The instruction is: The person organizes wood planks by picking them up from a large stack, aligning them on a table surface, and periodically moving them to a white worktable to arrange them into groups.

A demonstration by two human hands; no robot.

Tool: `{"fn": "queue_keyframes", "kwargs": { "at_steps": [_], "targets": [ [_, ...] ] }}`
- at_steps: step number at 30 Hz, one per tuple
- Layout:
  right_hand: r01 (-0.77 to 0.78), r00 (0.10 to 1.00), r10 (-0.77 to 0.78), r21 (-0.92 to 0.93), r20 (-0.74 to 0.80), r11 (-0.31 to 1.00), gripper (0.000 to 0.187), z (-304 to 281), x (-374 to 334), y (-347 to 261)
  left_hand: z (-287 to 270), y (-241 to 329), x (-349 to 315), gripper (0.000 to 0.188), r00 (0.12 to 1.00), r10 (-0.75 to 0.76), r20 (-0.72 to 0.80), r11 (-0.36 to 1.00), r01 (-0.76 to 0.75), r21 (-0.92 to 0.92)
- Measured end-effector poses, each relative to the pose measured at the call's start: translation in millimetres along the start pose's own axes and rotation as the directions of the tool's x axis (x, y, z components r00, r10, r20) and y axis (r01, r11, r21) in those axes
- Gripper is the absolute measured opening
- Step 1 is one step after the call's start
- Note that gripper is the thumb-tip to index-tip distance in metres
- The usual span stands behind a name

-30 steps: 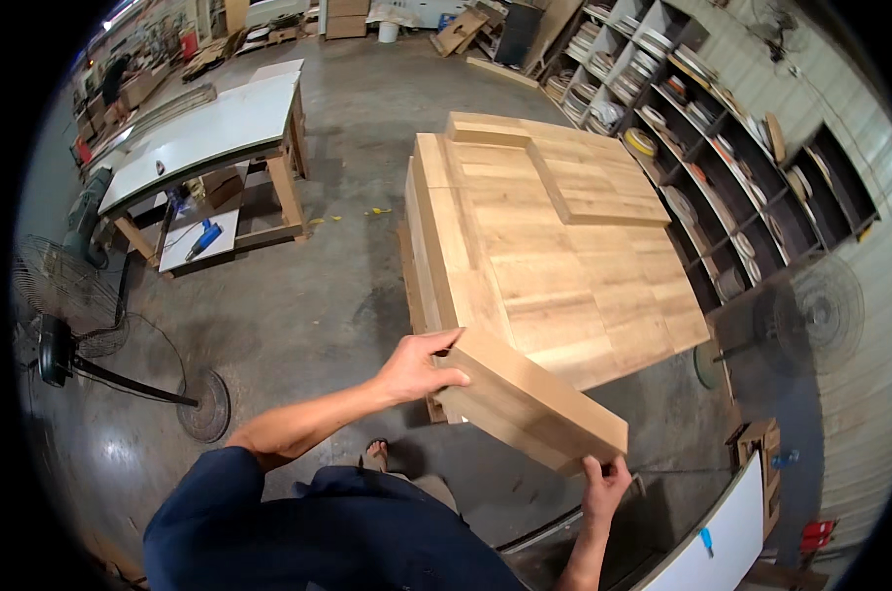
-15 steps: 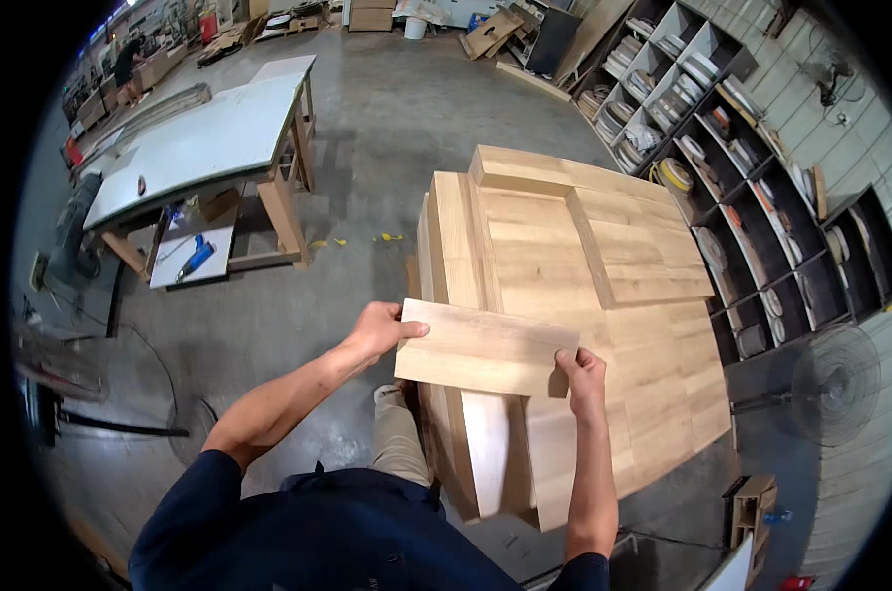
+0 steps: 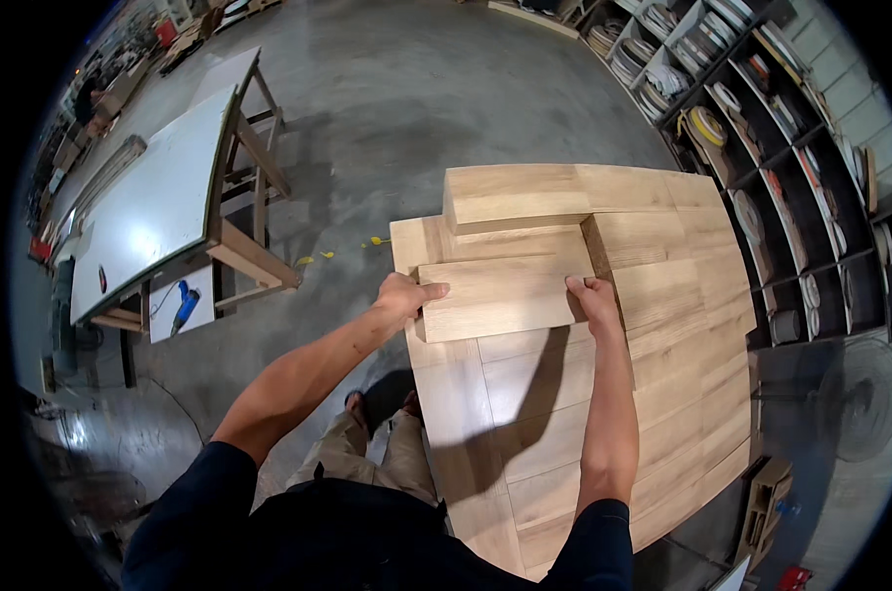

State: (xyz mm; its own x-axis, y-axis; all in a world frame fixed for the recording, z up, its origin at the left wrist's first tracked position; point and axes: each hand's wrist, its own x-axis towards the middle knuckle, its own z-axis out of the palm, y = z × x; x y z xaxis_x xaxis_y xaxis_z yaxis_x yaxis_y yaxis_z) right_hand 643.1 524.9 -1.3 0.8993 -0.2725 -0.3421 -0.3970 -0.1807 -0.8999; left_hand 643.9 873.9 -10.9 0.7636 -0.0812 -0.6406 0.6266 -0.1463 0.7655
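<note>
Between my two hands is a light wooden board (image 3: 505, 300), long and rectangular. My left hand (image 3: 406, 296) grips its left end, thumb on the top face. At the right end my right hand (image 3: 594, 298) pinches the board, with the fingers partly hidden beneath it. Below and around it spreads a large stack of similar wooden boards (image 3: 662, 379), laid edge to edge. A taller row of boards (image 3: 525, 197) rises just beyond the held one. Whether the held board touches the stack, I cannot tell.
A white-topped workbench (image 3: 160, 187) stands at the left, with a blue power drill (image 3: 185, 307) on its lower shelf. Dark shelving (image 3: 791, 158) filled with rolls of edging lines the right side. A caged fan (image 3: 859, 399) stands at the right. Far left, another person (image 3: 89, 103) is bent over.
Both hands have carried the board away from my body, up to the taller row. My view has turned, and I have stepped along the stack's near side.
</note>
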Motion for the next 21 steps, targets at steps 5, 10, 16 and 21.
{"fn": "queue_keyframes", "kwargs": {
  "at_steps": [5,10,16,21],
  "targets": [
    [-0.044,0.998,0.049,-0.093,0.043,0.995,0.02,-1,44,2,10,22,23,0.046,0.999,0.02,0.028,0.998,-0.019,-0.052],
    [-0.032,0.999,0.028,-0.266,-0.019,0.964,0.022,3,56,-1,12,47,25,0.043,0.996,-0.051,0.073,0.996,0.046,0.072],
    [0.345,0.646,-0.277,-0.052,-0.711,0.937,0.034,38,3,43,3,43,31,0.042,0.96,-0.121,0.253,0.975,0.163,-0.152],
    [0.088,0.833,0.199,0.479,-0.516,0.873,0.028,117,-58,10,-4,45,28,0.036,0.943,-0.156,0.293,0.959,0.216,-0.184]
  ]
}}
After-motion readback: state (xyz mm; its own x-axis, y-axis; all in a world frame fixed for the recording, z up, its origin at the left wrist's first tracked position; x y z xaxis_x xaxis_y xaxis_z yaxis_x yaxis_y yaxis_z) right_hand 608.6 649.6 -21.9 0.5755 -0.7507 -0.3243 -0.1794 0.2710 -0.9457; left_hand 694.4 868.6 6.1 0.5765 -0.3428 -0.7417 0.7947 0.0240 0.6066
